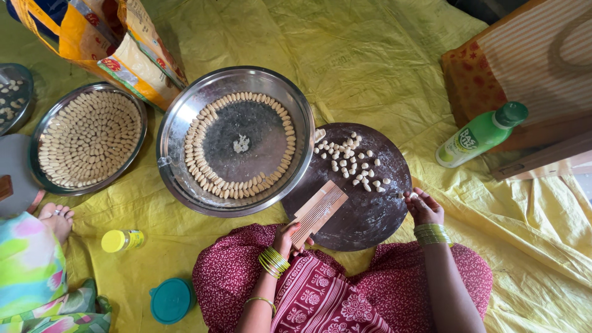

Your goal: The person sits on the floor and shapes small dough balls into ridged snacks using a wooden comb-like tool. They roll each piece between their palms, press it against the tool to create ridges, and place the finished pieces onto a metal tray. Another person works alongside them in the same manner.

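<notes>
Left hand (285, 237): grip clamped on the near end of a small ridged wooden board (319, 211), which lies tilted across the near-left edge of a round dark wooden board (364, 216).

Right hand (423, 207): at the right edge of the round board, fingertips pinched together on a small pale dough piece (409, 196). More loose dough pieces (350, 159) are scattered over the far half of that board.

Surroundings: everything rests on a yellow plastic sheet (370, 61) spread on the floor. Just left of the round board, overlapping its edge, stands a large steel plate (179, 123) with shaped dough shells (196, 161) ringed inside its rim. Farther left, a second steel plate (137, 111) is filled with shells. A printed flour bag (132, 52) sits behind both plates. A green plastic bottle (478, 135) lies toward the right edge of the sheet, beside a striped paper bag (536, 61). Near-left corner: small yellow-capped jar (122, 240), teal round lid (171, 300), another person's foot (58, 217).
</notes>
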